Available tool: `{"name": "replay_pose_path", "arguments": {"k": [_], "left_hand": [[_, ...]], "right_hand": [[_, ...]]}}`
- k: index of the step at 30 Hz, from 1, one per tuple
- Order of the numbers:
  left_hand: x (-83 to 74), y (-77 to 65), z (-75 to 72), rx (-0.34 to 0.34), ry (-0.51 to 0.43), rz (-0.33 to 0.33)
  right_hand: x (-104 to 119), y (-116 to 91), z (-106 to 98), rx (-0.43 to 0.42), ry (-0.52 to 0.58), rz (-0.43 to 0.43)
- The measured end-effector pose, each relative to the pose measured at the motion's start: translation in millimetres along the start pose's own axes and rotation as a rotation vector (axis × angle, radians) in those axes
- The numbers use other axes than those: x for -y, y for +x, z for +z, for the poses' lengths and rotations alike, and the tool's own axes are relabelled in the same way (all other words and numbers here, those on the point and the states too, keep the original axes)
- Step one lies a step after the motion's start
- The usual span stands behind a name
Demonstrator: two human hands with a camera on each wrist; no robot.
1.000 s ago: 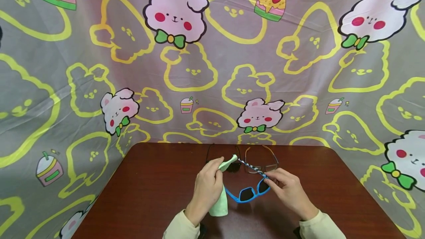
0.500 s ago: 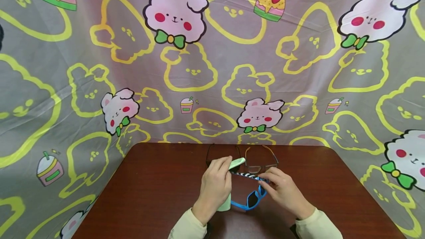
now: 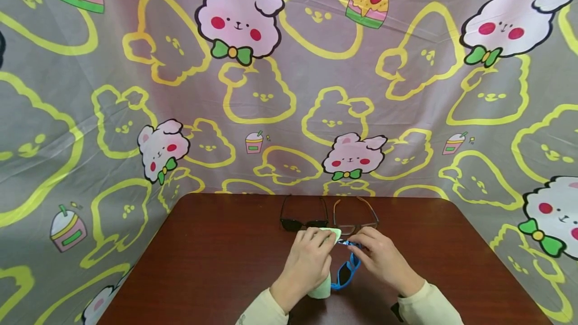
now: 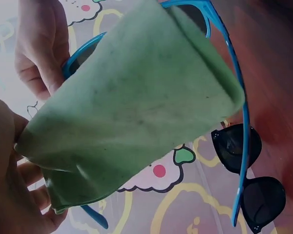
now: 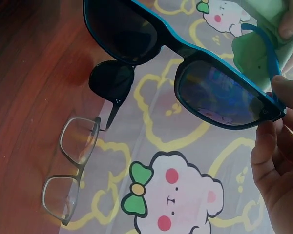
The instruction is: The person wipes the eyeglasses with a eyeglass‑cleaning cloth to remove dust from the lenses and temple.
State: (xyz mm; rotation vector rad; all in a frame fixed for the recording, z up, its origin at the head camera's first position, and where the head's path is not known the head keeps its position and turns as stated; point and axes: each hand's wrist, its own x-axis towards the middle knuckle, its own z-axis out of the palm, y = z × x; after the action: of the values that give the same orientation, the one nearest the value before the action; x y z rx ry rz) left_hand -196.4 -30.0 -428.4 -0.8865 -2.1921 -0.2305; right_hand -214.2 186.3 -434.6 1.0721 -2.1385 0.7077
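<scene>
My left hand (image 3: pixel 307 262) grips a folded light green cloth (image 4: pixel 136 102), which covers part of one arm of a pair of blue-framed sunglasses (image 5: pixel 219 92). A blue arm tip (image 4: pixel 95 218) sticks out below the cloth in the left wrist view. With thumb and fingers, my right hand (image 3: pixel 384 260) pinches the sunglasses at the frame corner near the hinge. The sunglasses are held above the table, their dark lenses tilted in the head view. The other blue arm (image 4: pixel 245 112) extends free of the cloth.
Black sunglasses (image 3: pixel 292 224) lie on the brown table (image 3: pixel 217 245), beyond my left hand. To their right lie clear-lens glasses (image 3: pixel 349 229) with orange-brown arms. A cartoon-print curtain (image 3: pixel 271 99) encloses the table's back and sides.
My left hand and the cloth have slid right along the patterned sunglasses arm towards my right hand. The sunglasses have turned, and the black pair behind is more visible.
</scene>
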Motion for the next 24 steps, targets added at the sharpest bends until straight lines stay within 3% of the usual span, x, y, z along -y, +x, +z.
{"name": "replay_pose_path", "arguments": {"k": [13,19,24], "left_hand": [[-2.9,-2.3,8.3,0.019,0.006,0.105],[0.4,-2.8,5.9,0.069,-0.048,0.125],[3.0,-1.6,3.9,0.107,-0.077,0.134]], "right_hand": [[1.9,0.3,1.6,0.008,0.010,0.007],[1.2,0.1,1.6,-0.030,0.020,-0.032],[0.2,-1.5,-0.2,0.006,0.037,0.008]]}}
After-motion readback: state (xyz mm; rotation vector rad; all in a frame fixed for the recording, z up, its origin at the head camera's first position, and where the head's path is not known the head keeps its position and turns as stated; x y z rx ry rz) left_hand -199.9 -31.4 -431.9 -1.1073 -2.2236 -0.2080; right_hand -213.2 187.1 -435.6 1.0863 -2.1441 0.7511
